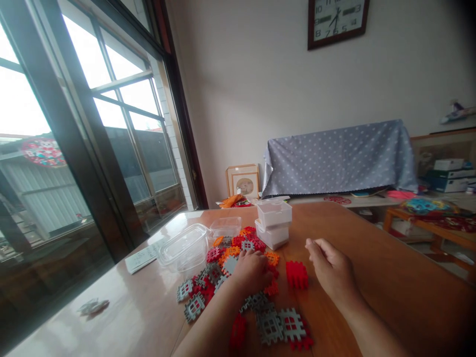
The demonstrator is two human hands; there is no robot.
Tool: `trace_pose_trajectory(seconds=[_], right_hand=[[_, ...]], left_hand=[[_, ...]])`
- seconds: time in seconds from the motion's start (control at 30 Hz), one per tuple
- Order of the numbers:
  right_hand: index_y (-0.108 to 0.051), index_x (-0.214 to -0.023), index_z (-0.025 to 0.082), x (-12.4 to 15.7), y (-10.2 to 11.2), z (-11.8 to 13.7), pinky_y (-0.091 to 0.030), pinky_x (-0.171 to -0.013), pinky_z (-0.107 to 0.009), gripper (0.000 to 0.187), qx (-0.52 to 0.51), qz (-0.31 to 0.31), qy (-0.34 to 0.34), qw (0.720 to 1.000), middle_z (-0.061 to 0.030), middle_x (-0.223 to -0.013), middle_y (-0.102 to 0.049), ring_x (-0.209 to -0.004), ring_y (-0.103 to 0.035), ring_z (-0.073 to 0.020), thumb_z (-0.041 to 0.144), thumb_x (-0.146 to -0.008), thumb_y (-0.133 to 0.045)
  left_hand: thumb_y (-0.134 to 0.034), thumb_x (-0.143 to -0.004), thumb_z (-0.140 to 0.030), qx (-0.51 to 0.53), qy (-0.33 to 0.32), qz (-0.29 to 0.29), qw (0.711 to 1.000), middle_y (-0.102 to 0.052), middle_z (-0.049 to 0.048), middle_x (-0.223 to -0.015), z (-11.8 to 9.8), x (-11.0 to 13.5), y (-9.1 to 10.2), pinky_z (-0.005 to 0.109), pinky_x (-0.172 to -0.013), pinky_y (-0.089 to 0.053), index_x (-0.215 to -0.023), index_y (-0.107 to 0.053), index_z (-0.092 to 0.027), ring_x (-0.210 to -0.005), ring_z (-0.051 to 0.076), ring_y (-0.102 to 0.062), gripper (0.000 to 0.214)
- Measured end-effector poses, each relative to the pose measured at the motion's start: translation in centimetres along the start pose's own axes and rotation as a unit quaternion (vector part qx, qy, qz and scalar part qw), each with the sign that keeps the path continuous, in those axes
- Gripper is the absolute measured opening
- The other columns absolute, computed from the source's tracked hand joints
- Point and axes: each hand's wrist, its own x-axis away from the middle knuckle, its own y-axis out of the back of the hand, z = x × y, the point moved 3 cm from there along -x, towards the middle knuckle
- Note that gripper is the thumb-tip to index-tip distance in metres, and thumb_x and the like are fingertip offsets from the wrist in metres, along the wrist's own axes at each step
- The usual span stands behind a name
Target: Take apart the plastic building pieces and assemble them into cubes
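Through the head view, my only feed, I have the left hand (253, 271) palm down on a loose pile of notched plastic tiles (229, 265), grey, red and orange, spread across the middle of the brown surface (349, 238). Its fingertips are hidden among the pieces, so I cannot tell whether that grip is closed on one. The right hand (332, 267) I see raised to the right of a red tile stack (296, 275), apart from it, fingers curled in and thumb laid along them — whether this grip has anything inside, I cannot tell. Nearer me, two grey window tiles (280, 325) lie side by side, with red showing beneath. Behind the pile I find two white boxes (274, 225), one on top of the other; to their left sit a small clear container (225, 226) and a larger clear tub (185, 248), with a paper pad (142, 258) just beside the tub.
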Motion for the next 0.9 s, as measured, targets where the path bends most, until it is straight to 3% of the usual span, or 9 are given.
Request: trace_pose_trajectory(seconds=[0.23, 0.33, 0.43, 0.53, 0.7, 0.77, 0.9], right_hand=[[-0.063, -0.075, 0.023, -0.1, -0.2, -0.5, -0.039, -0.059, -0.026, 0.045, 0.007, 0.013, -0.026, 1.000, 0.0029, -0.060, -0.058, -0.058, -0.052, -0.0153, 0.063, -0.092, -0.050], [-0.063, -0.076, 0.023, -0.1, -0.2, -0.6, -0.040, -0.059, -0.026, 0.045, 0.004, 0.016, -0.032, 0.999, 0.0027, -0.061, -0.059, -0.058, -0.053, -0.0155, 0.063, -0.092, -0.051], [-0.064, -0.076, 0.023, 0.0, -0.2, -0.6, -0.041, -0.060, -0.026, 0.044, -0.021, 0.008, -0.039, 0.999, 0.0021, -0.063, -0.060, -0.061, -0.056, -0.0159, 0.062, -0.092, -0.052], [-0.067, -0.080, 0.023, 0.0, -0.1, -0.5, -0.042, -0.059, -0.026, 0.042, -0.072, -0.009, -0.063, 0.995, 0.0017, -0.065, -0.059, -0.064, -0.057, -0.0160, 0.061, -0.092, -0.054], [-0.070, -0.083, 0.021, -0.4, 0.7, -0.1, -0.040, -0.054, -0.024, 0.036, -0.215, -0.103, -0.114, 0.964, 0.0025, -0.063, -0.057, -0.059, -0.052, -0.0131, 0.056, -0.089, -0.062], [-0.068, -0.079, 0.020, -0.9, 1.3, -0.2, -0.037, -0.051, -0.024, 0.034, -0.306, -0.131, -0.140, 0.933, 0.0039, -0.058, -0.053, -0.054, -0.047, -0.0112, 0.053, -0.087, -0.065], [-0.061, -0.072, 0.021, -2.2, 2.7, -1.3, -0.030, -0.043, -0.024, 0.036, -0.490, -0.107, -0.208, 0.840, 0.0068, -0.050, -0.043, -0.044, -0.037, -0.0093, 0.054, -0.086, -0.060]], left_hand=[[-0.058, -0.083, -0.029, 0.037, 0.128, -0.088, 0.987, -0.069, 0.0032, -0.101, 3.5, 2.1, 1.9, 0.039, -0.088, -0.042, -0.087, -0.061, -0.025, -0.101, 0.026, -0.058, 0.007], [-0.057, -0.082, -0.026, 0.041, 0.199, -0.120, 0.972, -0.067, 0.0060, -0.115, 5.1, 3.2, 1.7, 0.042, -0.092, -0.042, -0.101, -0.062, -0.025, -0.111, 0.029, -0.056, 0.020], [-0.055, -0.085, -0.027, 0.033, 0.228, -0.154, 0.961, -0.063, 0.0094, -0.127, 5.3, 4.0, 1.6, 0.047, -0.098, -0.041, -0.115, -0.061, -0.024, -0.119, 0.033, -0.052, 0.030], [-0.055, -0.087, -0.027, 0.043, 0.166, -0.171, 0.970, -0.063, 0.0100, -0.125, 3.4, 3.8, 2.1, 0.045, -0.101, -0.041, -0.122, -0.059, -0.023, -0.118, 0.031, -0.054, 0.035], [-0.070, -0.078, -0.034, 0.119, -0.037, -0.065, 0.990, -0.056, 0.0087, -0.138, -1.3, 1.2, 2.5, 0.041, -0.107, -0.043, -0.140, -0.048, -0.027, -0.125, 0.030, -0.052, 0.066], [-0.077, -0.071, -0.038, 0.127, -0.069, -0.010, 0.989, -0.050, 0.0104, -0.145, -2.6, -0.4, 2.0, 0.044, -0.109, -0.042, -0.146, -0.042, -0.027, -0.130, 0.034, -0.049, 0.084], [-0.084, -0.060, -0.043, 0.102, -0.091, 0.065, 0.988, -0.043, 0.0138, -0.152, -4.2, -3.4, 0.2, 0.050, -0.112, -0.040, -0.150, -0.036, -0.025, -0.138, 0.040, -0.041, 0.104]])
